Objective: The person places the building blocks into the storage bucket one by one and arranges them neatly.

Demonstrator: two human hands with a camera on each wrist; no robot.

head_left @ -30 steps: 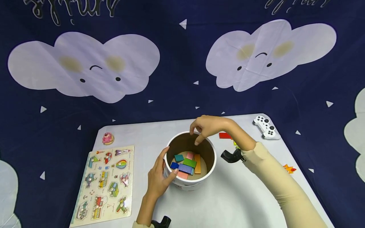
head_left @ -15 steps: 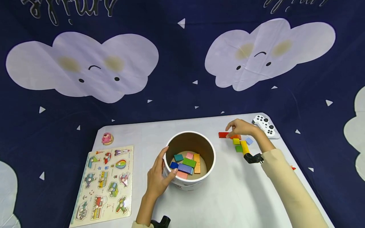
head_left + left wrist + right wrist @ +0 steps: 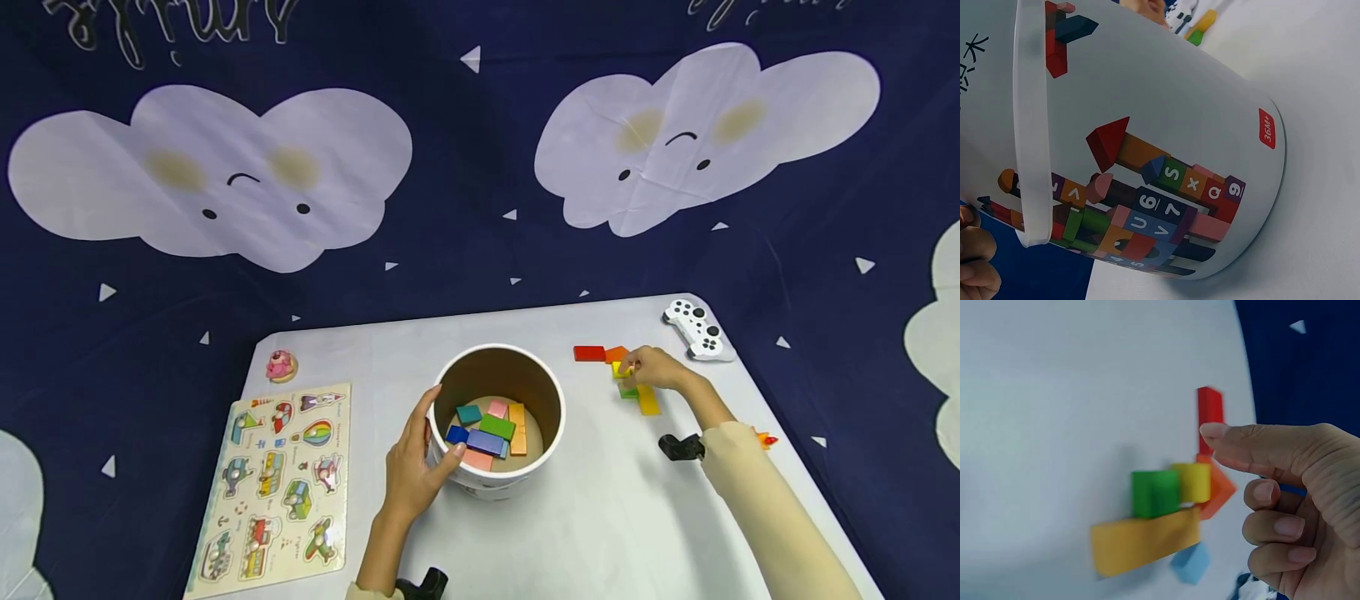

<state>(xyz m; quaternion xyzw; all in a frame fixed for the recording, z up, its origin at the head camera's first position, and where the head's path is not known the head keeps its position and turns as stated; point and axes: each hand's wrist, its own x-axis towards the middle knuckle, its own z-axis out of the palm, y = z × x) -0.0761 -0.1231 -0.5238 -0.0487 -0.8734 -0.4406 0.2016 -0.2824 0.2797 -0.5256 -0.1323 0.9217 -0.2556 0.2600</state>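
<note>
A: Layout?
B: White table (image 3: pixel 577 525). Puzzle board (image 3: pixel 281 479) at left, bucket (image 3: pixel 510 371) mid-table, upright, a pile of blocks (image 3: pixel 497 427) inside.
A: Hands?
B: Left hand (image 3: pixel 416 471) grips the bucket's left side, thumb at the near-left rim. Right hand (image 3: pixel 658 368) is right of the bucket, over the loose blocks; fingers relaxed, loosely bent, no block seen in them.
A: Which blocks?
B: On the table: long amber block (image 3: pixel 1145 544), red block (image 3: pixel 1210 412) at the far left of the group, then orange block (image 3: pixel 1216 487), green block (image 3: pixel 1155 492), yellow block (image 3: pixel 1192 482), light blue block (image 3: pixel 1190 562). Crowded; wrist view too blurred to call contacts.
A: Step?
B: My read: block pickup, at the reach. Next calls for a thumb-and-finger pinch on one, probably yellow or green, without knocking neighbors.
</note>
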